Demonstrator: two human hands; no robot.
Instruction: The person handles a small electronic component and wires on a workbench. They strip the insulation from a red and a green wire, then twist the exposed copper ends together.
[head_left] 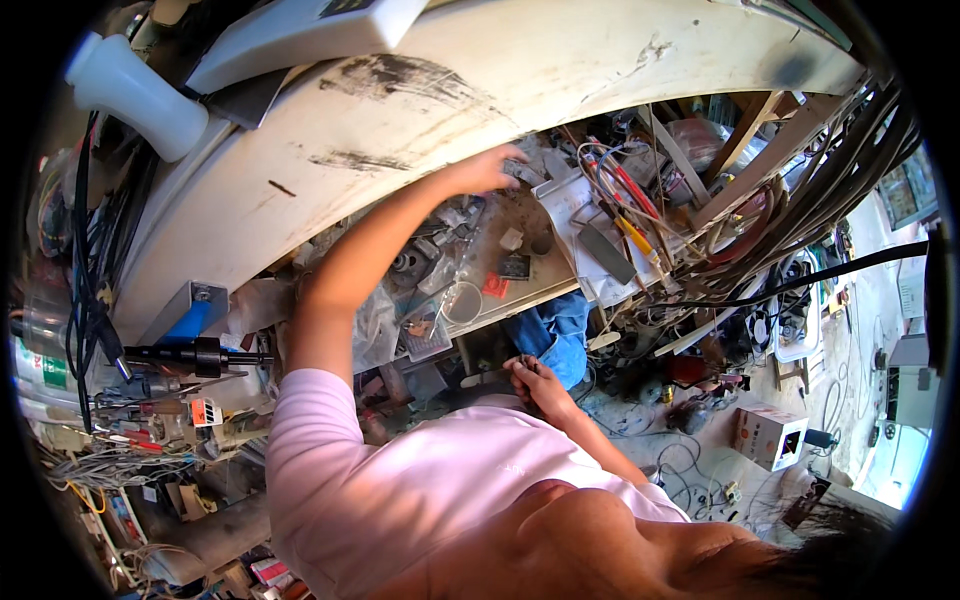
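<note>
My left hand [488,169] reaches over the far part of a cluttered workbench [553,272], its fingers apart and nothing seen in them. Small metal parts and clear plastic bags lie below that forearm. Close to my body, my right hand [541,386] is closed near the bench's front edge; what its fingers hold, if anything, is too small to tell. Beside it hangs a blue cloth [556,335]. On the bench are a round clear dish [462,302], a small red square packet [495,285] and a dark little block [515,267].
Papers [575,225] lie under a grey oblong block [606,251] and a yellow-handled tool [637,236]. A stained cream panel [400,110] arches over the bench. Bundled dark cables [800,210] hang at right. On the floor stands a white box [770,437]. A black power tool [205,357] is at left.
</note>
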